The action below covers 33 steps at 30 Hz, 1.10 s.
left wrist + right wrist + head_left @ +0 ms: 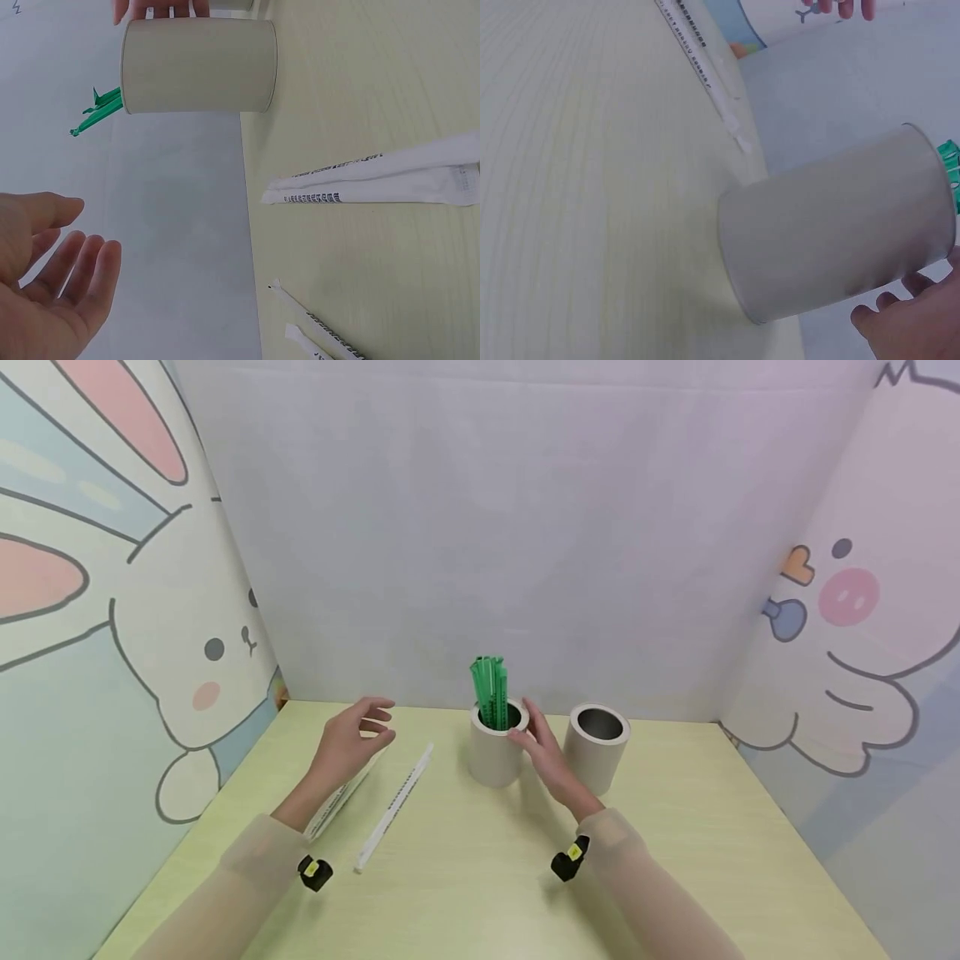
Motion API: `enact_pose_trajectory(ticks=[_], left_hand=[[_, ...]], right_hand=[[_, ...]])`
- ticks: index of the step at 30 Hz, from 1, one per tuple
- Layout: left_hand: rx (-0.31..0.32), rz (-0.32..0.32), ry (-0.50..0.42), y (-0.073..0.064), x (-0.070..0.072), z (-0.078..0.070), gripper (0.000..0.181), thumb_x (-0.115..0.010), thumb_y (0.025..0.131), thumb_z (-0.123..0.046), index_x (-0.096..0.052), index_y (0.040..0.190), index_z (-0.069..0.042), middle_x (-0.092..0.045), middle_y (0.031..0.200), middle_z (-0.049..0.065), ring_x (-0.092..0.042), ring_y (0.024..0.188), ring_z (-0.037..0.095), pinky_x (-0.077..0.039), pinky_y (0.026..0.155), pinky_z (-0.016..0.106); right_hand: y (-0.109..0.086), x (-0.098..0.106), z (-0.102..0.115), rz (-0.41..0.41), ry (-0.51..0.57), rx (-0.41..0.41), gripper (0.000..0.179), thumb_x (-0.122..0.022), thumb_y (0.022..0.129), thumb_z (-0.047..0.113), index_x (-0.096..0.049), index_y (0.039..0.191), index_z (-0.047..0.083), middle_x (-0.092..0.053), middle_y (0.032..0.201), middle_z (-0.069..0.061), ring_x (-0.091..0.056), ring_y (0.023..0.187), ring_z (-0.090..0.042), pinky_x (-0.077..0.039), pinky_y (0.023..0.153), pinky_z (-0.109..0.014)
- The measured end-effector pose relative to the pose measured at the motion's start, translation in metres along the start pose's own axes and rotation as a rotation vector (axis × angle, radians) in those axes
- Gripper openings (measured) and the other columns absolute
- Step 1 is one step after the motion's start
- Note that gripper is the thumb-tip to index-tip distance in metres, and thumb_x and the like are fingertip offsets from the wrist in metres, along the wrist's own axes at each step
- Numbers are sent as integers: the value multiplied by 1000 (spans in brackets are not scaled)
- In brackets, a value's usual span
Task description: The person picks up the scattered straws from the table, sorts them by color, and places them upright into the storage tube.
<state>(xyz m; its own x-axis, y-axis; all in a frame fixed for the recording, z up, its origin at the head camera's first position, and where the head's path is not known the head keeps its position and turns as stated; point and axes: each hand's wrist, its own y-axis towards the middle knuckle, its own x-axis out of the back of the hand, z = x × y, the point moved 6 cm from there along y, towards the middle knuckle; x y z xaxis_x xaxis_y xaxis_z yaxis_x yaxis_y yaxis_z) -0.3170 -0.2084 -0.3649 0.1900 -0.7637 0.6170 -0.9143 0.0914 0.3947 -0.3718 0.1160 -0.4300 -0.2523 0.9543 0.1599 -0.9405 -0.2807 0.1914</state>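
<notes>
In the head view, my right hand (551,760) holds the right side of a pale grey cylindrical cup (491,764), thumb over the near side of its rim. Several slim green paper-wrapped straws (491,689) stand in that cup. Its side fills much of the right wrist view, where fingertips (864,318) lie along the wall. My left hand (348,742) hovers at the left, fingers loosely bent, nothing between them. Below it lie white paper-wrapped straws (330,810) with black print, partly hidden by the wrist. Another white wrapped pair (393,810) lies between the hands.
A second grey cup (596,752) with a dark interior stands right of the first, close beside my right forearm. The pale yellow table (465,893) ends at a plain whitish back wall (465,527). Cartoon-printed panels (52,735) flank both sides.
</notes>
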Motion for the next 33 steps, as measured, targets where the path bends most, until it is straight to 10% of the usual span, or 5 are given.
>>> enact_pose_trajectory(ticks=[8, 16, 23, 33], left_hand=[[15, 30, 14, -7, 0, 3, 45, -78, 97, -11, -64, 140, -14, -73, 122, 9, -75, 105, 27, -64, 85, 44], [9, 66, 29, -13, 0, 5, 46, -78, 97, -10, -64, 141, -13, -73, 122, 8, -75, 105, 26, -64, 83, 40], [16, 87, 27, -20, 0, 9, 45, -79, 96, -10, -65, 139, -13, -73, 121, 9, -75, 104, 27, -64, 82, 38], [38, 95, 30, -25, -1, 10, 44, -79, 95, -9, -66, 137, -11, -73, 121, 10, -75, 104, 27, -64, 82, 36]], right_hand=[[-14, 28, 58, 65, -119, 168, 66, -58, 109, 11, -27, 168, 8, -35, 168, -24, -34, 154, -46, -34, 124, -58], [-36, 94, 84, -17, -253, 279, 57, -61, 109, 11, -43, 162, 16, -54, 153, -25, -56, 138, -42, -50, 104, -16], [-46, 137, 63, -108, -382, 213, 64, -62, 109, 20, -34, 166, 11, -39, 165, -22, -36, 153, -44, -30, 123, -64], [-51, 156, 6, -39, -202, 25, 77, -57, 111, 23, -10, 171, 12, -13, 175, -24, -12, 159, -53, -16, 123, -74]])
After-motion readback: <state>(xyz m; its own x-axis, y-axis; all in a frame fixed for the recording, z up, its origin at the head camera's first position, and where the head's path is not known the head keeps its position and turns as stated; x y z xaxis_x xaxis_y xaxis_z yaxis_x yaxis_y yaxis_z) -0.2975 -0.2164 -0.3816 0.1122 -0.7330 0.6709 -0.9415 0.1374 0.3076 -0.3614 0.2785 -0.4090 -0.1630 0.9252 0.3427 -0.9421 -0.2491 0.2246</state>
